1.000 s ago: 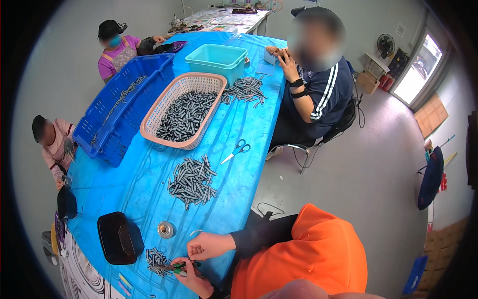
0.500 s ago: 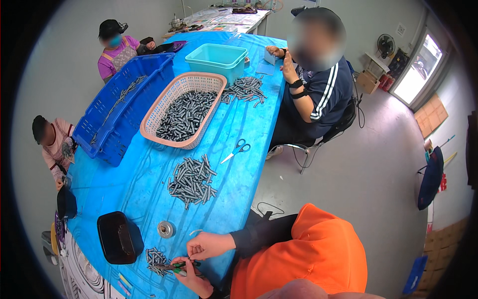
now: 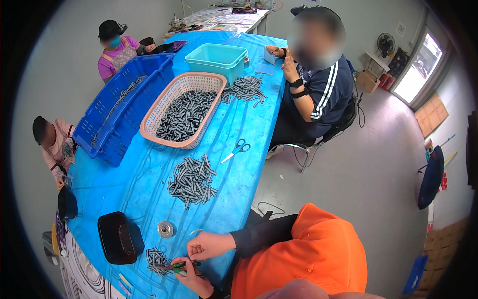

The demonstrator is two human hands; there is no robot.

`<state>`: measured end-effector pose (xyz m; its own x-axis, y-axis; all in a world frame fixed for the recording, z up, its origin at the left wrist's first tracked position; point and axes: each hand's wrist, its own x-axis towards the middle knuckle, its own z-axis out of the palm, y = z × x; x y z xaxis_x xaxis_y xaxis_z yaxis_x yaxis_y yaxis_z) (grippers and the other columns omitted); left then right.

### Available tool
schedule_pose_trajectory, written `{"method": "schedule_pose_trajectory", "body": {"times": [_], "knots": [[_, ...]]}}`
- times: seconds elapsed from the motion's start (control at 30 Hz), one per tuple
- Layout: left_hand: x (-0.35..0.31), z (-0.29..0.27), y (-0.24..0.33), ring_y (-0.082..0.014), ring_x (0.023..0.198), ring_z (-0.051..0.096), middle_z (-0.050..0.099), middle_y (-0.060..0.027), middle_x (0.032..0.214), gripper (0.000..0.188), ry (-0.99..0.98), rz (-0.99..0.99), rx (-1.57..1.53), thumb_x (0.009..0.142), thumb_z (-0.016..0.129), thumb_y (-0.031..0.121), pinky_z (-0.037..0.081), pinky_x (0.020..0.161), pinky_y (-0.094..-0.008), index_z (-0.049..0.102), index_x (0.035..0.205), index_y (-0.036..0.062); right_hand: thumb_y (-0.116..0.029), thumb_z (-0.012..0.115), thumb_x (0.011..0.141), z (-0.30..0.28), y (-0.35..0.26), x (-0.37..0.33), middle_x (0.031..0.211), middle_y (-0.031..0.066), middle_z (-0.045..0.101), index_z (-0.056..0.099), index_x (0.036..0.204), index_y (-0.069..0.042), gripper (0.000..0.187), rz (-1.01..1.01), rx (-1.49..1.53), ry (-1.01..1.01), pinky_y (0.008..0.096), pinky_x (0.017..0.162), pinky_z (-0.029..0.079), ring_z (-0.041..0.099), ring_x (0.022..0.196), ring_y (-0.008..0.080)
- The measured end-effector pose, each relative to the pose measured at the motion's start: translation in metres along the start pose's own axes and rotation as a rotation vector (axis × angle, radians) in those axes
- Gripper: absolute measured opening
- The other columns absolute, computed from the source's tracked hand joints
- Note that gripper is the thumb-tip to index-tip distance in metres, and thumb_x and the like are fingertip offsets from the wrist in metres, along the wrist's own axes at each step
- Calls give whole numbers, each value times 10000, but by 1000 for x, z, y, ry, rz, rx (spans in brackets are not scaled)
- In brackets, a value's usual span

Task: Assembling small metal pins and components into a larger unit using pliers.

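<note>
At the table's near edge, my left hand (image 3: 195,283) is closed around pliers (image 3: 178,269) with green and dark handles, their jaws toward the left. My right hand (image 3: 211,246) is just above, thumb and fingers pinched together close to the handles. Whatever sits in that pinch is too small to make out. Beside the plier jaws lies a small pile of short grey-and-black tube pieces (image 3: 156,259). A round metal tin (image 3: 166,229) stands beyond the pile, and left of it is a black plastic tub (image 3: 110,239).
Farther along the blue-covered table (image 3: 144,194) lie a larger heap of tube pieces (image 3: 192,182) and scissors (image 3: 239,150). Behind them stand a pink basket (image 3: 149,119) full of pieces, a blue crate (image 3: 112,144) and a teal bin (image 3: 209,60). Other people sit around the table.
My two hands and the pliers stay in the same place. At the far left, a person's hand has shifted slightly.
</note>
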<state>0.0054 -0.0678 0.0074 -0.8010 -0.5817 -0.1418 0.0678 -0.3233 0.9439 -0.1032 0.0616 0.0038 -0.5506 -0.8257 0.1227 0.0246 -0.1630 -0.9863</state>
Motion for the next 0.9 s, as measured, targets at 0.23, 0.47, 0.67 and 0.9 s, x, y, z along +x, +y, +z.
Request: {"method": "schedule_pose_trajectory", "body": {"times": [0.23,0.47,0.67,0.9], "knots": [[-2,-6,3,-116,839,538,516,-57,976,285,-22,11,-222,874,588,-7,456,737,-234,471,1131,27,-412,485,956,-7,-11,-13,1085,109,653,567,1206,24,509,-87,701,-456,229,487,417,518,503,106],[8,-50,-48,-273,990,549,550,-171,1164,577,-90,49,-266,857,649,203,401,891,-435,379,1344,52,-715,164,895,-3,-18,-7,1474,180,331,284,1439,12,916,62,933,-812,207,428,375,403,409,103],[-20,19,21,-129,913,503,495,-59,978,282,-117,-16,-80,870,557,-36,418,783,-241,462,1132,5,-714,182,894,3,-11,-8,1484,156,324,317,1430,-3,901,101,977,-853,192,410,355,381,402,94],[-16,11,20,-123,877,515,505,-59,974,286,-139,0,31,872,565,-26,432,752,-238,464,1136,14,-708,206,897,-1,-13,-11,1481,158,330,324,1425,5,895,85,926,-818,190,417,349,387,413,90]]}}
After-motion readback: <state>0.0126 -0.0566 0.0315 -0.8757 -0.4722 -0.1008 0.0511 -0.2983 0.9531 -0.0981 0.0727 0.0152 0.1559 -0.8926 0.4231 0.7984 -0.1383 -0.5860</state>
